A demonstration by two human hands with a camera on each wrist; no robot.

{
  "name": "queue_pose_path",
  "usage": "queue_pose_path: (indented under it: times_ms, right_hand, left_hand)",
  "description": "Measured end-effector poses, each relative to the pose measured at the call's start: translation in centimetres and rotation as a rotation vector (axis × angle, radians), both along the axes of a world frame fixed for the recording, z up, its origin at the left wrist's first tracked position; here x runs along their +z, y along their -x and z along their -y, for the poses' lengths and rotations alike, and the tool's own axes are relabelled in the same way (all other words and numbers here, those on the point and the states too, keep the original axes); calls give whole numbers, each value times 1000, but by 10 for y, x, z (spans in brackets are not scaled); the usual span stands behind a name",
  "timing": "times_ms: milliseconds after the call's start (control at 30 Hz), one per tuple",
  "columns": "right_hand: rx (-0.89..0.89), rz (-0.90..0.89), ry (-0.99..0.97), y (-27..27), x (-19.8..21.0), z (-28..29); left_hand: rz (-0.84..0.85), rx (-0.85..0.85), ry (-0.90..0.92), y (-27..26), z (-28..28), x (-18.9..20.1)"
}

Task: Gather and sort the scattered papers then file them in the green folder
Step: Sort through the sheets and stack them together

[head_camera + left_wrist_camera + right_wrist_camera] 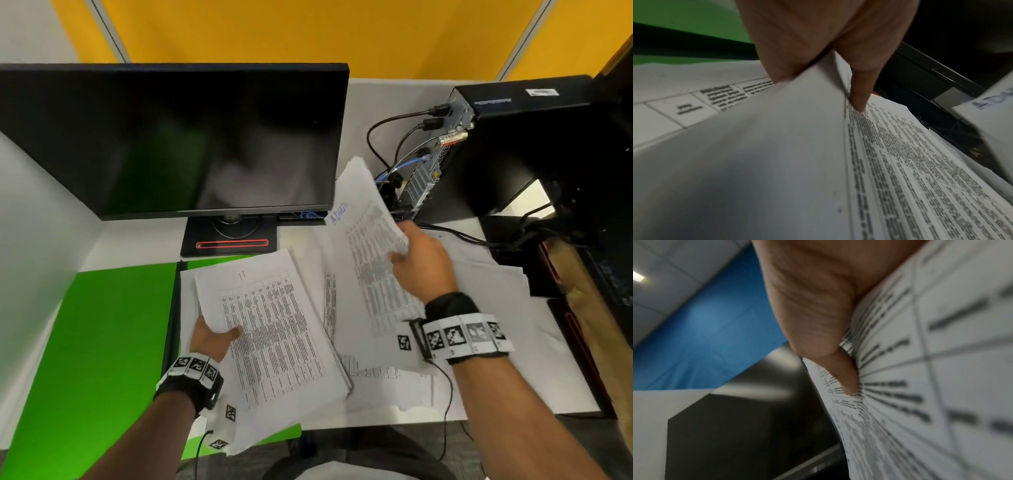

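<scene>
Now the left hand (pixel 213 337) pinches a floppy paper stack (pixel 274 325) beside the green folder (pixel 102 342); the right hand (pixel 423 263) pinches another sheet (pixel 366 219). Hold edges firmly.

Left hand (pixel 818 40) pinches a sheaf of printed sheets (pixel 777 154), thumb (pixel 861 91) on top over the table print. Green folder (pixel 694 13) lies behind. A separate sheet with blue handwriting (pixel 986 116) stands at right.
</scene>
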State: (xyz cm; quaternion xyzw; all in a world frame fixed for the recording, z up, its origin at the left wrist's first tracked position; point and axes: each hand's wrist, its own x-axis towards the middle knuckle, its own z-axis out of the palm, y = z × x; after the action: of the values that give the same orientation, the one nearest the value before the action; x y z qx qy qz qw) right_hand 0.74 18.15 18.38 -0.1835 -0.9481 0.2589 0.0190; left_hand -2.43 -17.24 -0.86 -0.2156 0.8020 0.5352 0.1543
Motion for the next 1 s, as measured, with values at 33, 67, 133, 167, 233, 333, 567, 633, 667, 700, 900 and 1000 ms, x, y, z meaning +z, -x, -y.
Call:
queue_pose_path:
  times_ms: [33, 67, 133, 167, 233, 333, 567, 633, 667, 700, 900, 1000]
  right_hand:
    - [5, -21, -28, -2, 14, -3]
    - [5, -54, -59, -5, 27, -5]
    - [12, -153, -96, -12, 55, -6]
    - [21, -209, -83, -15, 69, -5]
    - [58, -298, 8, -21, 96, -2]
    - [166, -316, 260, -27, 124, 5]
    - [244, -76, 712, -2, 43, 15]
    - [206, 47, 771, 7, -14, 20]
    - [188, 121, 794, 10, -42, 24]
    - [167, 193, 811, 11, -66, 30]
    - [67, 408, 636, 16, -160, 73]
    - [-21, 338, 613, 19, -165, 91]
  left_hand:
    - [-4, -8, -8, -1, 0, 1]
    - [-15, -11, -23, -2, 0, 1]
    - [-23, 10, -61, -6, -3, 8]
    - [-16, 32, -70, -8, -6, 13]
    - [-15, 68, -100, -12, -10, 17]
    - [18, 134, -233, -14, -9, 14]
    - [151, 218, -266, -11, -9, 16]
    - [148, 236, -244, -10, -7, 14]
    - [153, 239, -257, -10, -5, 9]
    - [164, 240, -272, -10, -3, 4]
    - [96, 111, -9, -11, -6, 1]
    - [46, 93, 22, -13, -7, 3]
